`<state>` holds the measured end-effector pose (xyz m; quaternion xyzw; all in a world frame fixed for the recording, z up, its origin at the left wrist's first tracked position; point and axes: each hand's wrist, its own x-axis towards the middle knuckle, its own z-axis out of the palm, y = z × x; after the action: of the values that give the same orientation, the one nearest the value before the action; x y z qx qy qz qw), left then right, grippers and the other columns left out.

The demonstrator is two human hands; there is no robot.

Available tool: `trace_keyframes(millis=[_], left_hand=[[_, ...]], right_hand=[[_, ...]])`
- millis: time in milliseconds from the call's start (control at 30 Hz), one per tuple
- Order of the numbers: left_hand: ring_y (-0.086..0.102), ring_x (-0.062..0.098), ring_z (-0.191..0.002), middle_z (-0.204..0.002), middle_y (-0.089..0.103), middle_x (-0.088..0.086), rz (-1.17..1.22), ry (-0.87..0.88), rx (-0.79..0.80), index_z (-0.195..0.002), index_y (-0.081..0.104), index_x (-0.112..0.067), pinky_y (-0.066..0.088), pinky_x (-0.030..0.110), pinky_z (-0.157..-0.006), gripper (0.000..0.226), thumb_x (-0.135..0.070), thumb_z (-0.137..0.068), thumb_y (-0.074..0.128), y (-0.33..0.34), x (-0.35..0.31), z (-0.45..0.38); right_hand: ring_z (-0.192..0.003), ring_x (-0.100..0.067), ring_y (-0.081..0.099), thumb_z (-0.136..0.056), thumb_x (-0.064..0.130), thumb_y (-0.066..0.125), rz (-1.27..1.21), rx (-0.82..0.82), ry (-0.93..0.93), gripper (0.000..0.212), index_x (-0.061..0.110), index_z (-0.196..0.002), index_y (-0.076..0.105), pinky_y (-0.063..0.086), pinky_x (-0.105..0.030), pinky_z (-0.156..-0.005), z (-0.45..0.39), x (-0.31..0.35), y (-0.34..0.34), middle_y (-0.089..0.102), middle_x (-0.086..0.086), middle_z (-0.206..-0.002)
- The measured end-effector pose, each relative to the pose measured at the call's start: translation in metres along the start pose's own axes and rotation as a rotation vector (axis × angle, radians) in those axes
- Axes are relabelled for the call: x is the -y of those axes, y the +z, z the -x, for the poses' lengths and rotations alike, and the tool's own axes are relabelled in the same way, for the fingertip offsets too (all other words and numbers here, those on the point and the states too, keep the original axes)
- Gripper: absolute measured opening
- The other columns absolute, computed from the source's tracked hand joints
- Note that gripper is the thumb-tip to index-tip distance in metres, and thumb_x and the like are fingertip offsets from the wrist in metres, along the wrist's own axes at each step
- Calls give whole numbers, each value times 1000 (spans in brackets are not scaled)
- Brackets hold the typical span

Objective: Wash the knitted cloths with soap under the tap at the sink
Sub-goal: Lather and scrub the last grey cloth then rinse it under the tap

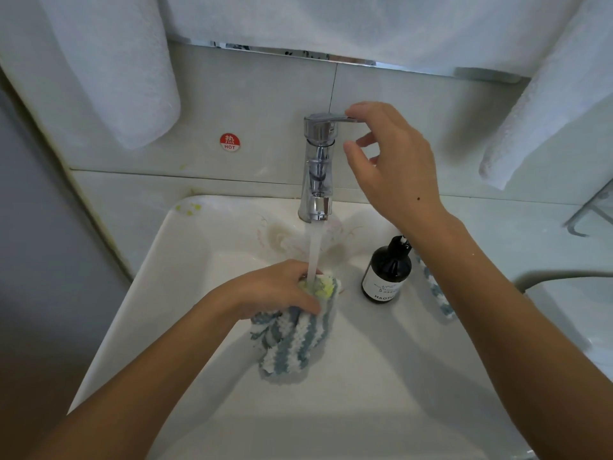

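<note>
Under the running tap (pixel 317 167), the left hand (pixel 278 290) clamps the limp, sodden knitted cloth (pixel 292 340) at its bunched top, while the right hand's (pixel 394 167) fingers rest loosely apart on the lever.

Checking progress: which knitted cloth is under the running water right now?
The blue-and-white striped cloth bunched in the left hand, directly under the stream. The other cloth lies on the basin edge beside the dark bottle.

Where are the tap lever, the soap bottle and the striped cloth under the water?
tap lever (pixel 326 117), head view, on the flat chrome handle top
soap bottle (pixel 386 272), head view, on the dark body above the label
striped cloth (pixel 295 340), head view, on the hanging blue-and-white folds
</note>
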<state>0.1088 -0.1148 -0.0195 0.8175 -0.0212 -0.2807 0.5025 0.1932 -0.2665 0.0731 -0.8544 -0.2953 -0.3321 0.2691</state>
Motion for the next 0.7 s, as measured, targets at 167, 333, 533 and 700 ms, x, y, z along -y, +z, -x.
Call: trace_keyframes(millis=[167, 333, 533, 700], left_hand=[[68, 20, -93, -106, 69, 8, 9, -4, -19, -112, 64, -14, 55, 32, -85, 30, -7, -84, 70, 0, 2, -1], [69, 25, -96, -105, 71, 9, 41, -26, -22, -113, 63, -14, 55, 40, -91, 33, -8, -82, 72, 6, 3, -3], [68, 19, -94, -106, 68, 2, 78, 23, -150, -115, 59, -21, 56, 38, -89, 38, -11, -82, 74, 5, 1, -4], [68, 18, -94, -106, 68, 1, 140, 38, -161, -111, 60, -25, 56, 31, -82, 34, -8, -84, 71, 11, -3, -4]], right_hand=[[-84, -10, 63, -92, 22, 55, -18, 64, -8, 40, 18, -132, 50, 57, -40, -68, 10, -1, 2, 47, 4, -140], [-79, -16, 64, -91, 18, 54, -32, 83, -20, 44, 16, -134, 48, 55, -41, -64, 17, -1, 0, 44, 3, -142], [-86, -18, 63, -88, 11, 55, -16, 118, -30, 54, 14, -141, 43, 56, -39, -64, 31, -4, 1, 38, 0, -150], [-132, -18, 42, -93, 15, 55, 59, 86, 5, 54, 14, -145, 41, 36, -25, -93, 45, -18, -18, 41, 0, -150]])
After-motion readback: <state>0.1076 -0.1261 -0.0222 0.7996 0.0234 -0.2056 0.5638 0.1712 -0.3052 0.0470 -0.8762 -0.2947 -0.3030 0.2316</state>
